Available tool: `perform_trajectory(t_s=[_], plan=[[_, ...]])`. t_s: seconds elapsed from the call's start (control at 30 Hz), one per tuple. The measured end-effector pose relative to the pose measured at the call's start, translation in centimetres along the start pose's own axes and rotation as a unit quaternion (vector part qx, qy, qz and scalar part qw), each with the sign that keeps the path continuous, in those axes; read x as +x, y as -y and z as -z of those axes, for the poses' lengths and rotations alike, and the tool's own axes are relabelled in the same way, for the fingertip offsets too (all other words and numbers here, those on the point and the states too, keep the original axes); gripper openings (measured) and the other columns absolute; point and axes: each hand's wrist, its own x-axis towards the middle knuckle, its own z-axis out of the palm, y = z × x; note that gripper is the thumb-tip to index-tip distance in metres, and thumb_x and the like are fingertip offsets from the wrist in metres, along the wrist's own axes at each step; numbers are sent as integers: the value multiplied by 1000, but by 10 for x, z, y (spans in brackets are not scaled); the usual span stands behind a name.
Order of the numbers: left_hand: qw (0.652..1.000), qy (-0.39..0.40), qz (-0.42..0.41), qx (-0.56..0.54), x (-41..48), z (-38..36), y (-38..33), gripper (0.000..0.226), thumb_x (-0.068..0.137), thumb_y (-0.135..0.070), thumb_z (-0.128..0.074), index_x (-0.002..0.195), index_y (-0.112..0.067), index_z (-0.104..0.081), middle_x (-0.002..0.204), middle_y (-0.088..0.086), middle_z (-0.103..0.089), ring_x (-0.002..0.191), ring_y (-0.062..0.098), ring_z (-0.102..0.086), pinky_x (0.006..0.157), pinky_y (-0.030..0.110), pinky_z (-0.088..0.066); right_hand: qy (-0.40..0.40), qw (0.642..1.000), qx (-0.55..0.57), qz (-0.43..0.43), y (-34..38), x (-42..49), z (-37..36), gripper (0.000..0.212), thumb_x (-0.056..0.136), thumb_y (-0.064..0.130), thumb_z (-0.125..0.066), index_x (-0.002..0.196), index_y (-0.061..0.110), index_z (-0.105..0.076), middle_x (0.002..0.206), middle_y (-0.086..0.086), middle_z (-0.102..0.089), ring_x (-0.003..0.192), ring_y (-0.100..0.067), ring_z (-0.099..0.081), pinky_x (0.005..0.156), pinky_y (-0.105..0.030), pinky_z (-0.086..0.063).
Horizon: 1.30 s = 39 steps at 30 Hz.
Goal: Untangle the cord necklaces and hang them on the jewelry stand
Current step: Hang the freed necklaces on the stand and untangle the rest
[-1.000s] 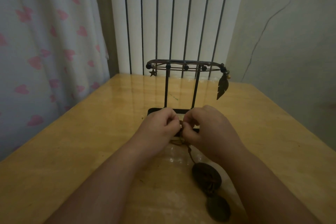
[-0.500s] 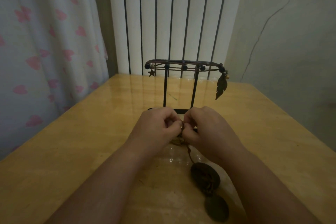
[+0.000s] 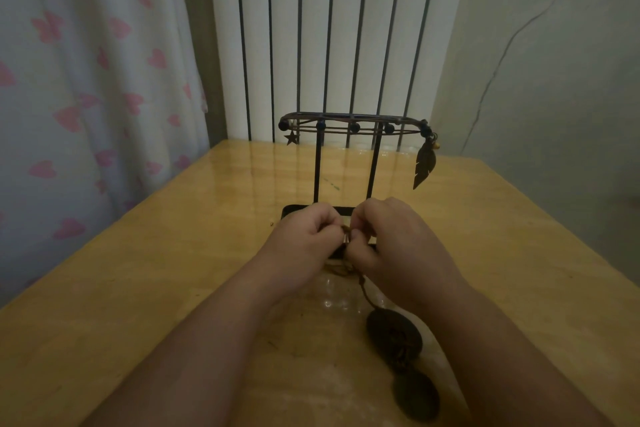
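Note:
A black wire jewelry stand (image 3: 318,166) rises at the table's middle, its base partly hidden behind my hands. Cord necklaces with dark beads (image 3: 354,127) stretch along its top bar; a star charm (image 3: 291,138) hangs at the left end and a feather pendant (image 3: 424,164) at the right. My left hand (image 3: 304,240) and my right hand (image 3: 398,246) meet in front of the base, fingertips pinching a brown cord tangle (image 3: 341,269). From it a cord runs down to a dark round pendant (image 3: 394,339) and a second disc (image 3: 415,396) lying on the table.
The glossy wooden table (image 3: 145,288) ends against a white radiator (image 3: 329,28) at the back. A curtain with pink hearts (image 3: 86,80) hangs along the left edge, and a pale wall (image 3: 554,80) stands to the right.
Both hands stay pinched together on the cord in front of the stand, with only small finger shifts. The pendants have not moved.

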Motion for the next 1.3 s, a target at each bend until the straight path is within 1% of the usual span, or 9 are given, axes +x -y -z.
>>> perform_trajectory(t_s=[0.17,0.27,0.4,0.5,0.6,0.7,0.93,1.13,1.3], plan=[[994,2,28,-103,-1,-3,-3,18,76,-30,-49,62,-34,-61,60,-8,-50,60,14,-42,62,38,-36,-24,995,95,-31,-2,-1,-7,3,82,37,-46,80,36,-45,83,14,-48,78,-3,-46,66,-21,-41],[998,-14,15,-66,-1,-2,-1,21,86,-25,-53,68,-31,-61,58,-12,-51,59,11,-44,60,36,-37,-19,993,111,-38,-5,-1,-7,3,79,40,-44,81,38,-46,83,14,-52,80,-4,-49,69,-23,-46],[999,-36,8,-11,0,1,-1,17,91,-18,-55,76,-24,-61,59,-13,-52,58,8,-45,57,29,-38,-44,995,90,-21,-7,-2,-5,11,81,44,-48,91,41,-50,82,22,-51,86,3,-47,69,-16,-40],[999,-39,3,4,-1,1,-2,15,91,-19,-56,77,-23,-62,64,-9,-54,61,8,-48,60,29,-41,-32,998,54,-15,-5,-1,-5,10,89,36,-54,97,38,-59,79,26,-49,85,3,-47,70,-18,-43],[998,-54,-7,29,-3,2,-3,12,90,-21,-58,79,-25,-63,71,-3,-60,65,12,-53,60,27,-44,-25,999,37,-22,-5,0,-6,11,92,34,-54,99,33,-61,80,24,-49,84,0,-48,73,-22,-47],[994,-81,-44,61,-4,2,-3,8,89,-23,-63,85,-29,-67,78,-5,-66,70,8,-60,59,16,-47,-21,999,39,-26,-6,-1,-6,11,93,34,-54,100,34,-62,81,23,-49,85,0,-48,74,-22,-47],[979,-73,-84,172,-5,4,-2,20,91,-22,-62,81,-39,-59,78,-13,-56,71,-1,-52,60,11,-41,-6,998,48,-36,-8,1,-8,15,93,34,-54,103,33,-64,90,18,-57,88,-4,-52,78,-29,-52],[984,-66,-63,151,-4,1,-6,19,92,-20,-57,79,-34,-56,73,-9,-55,64,-4,-49,55,10,-39,-17,995,86,-49,-8,0,-11,4,92,34,-53,94,37,-55,87,18,-55,83,-1,-52,73,-23,-50],[990,-65,-30,120,-3,-1,-7,15,93,-20,-56,82,-29,-59,68,-8,-56,57,-4,-49,50,10,-39,-22,993,101,-54,-8,0,-13,5,92,34,-52,91,39,-53,87,17,-55,81,0,-52,68,-19,-46]])
